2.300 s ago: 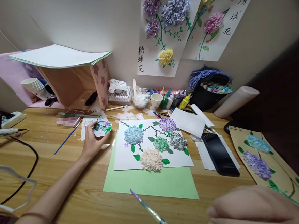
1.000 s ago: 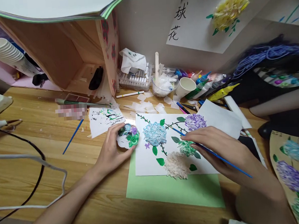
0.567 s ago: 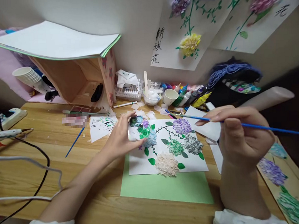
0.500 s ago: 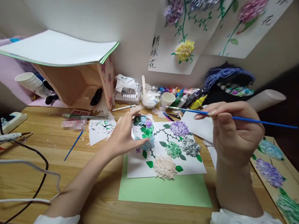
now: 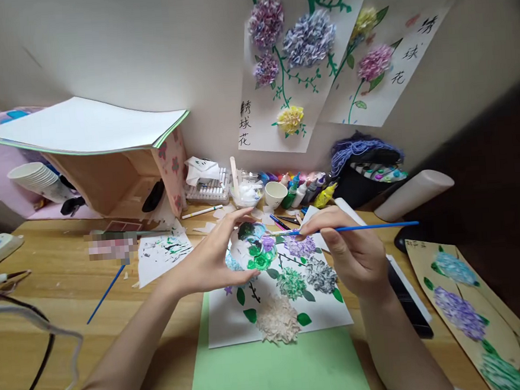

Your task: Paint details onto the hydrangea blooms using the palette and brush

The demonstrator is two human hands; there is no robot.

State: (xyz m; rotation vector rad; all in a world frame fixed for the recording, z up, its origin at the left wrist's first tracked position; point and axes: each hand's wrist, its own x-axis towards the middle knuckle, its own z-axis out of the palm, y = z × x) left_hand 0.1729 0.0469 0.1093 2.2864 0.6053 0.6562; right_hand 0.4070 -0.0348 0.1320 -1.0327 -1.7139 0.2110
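My left hand point(image 5: 215, 257) is closed around the edge of a small round paint palette point(image 5: 241, 253) with green, purple and dark blobs, held above the paper. Pinched in my right hand point(image 5: 350, 245) is a blue-handled paintbrush point(image 5: 378, 226), lying nearly level. Its tip is over the palette's right side by the purple paint; whether it touches cannot be made out. Below is white paper point(image 5: 234, 333) with raised purple, grey, green and cream flowers, stems and leaves. It rests on a green sheet point(image 5: 276, 372). The palette hides part of a blue flower.
A second blue brush point(image 5: 106, 293) and a paint-smeared paper point(image 5: 158, 264) lie left. Behind stand a paper cup point(image 5: 276, 194), paint bottles point(image 5: 302, 189) and a box point(image 5: 102, 176). A painted panel point(image 5: 467, 299) is at right; cables point(image 5: 41, 323) cross the left side.
My right hand has moved left and lower, bringing the brush tip to the palette. My left hand still holds the palette. The head view has shifted, showing more of the wall pictures.
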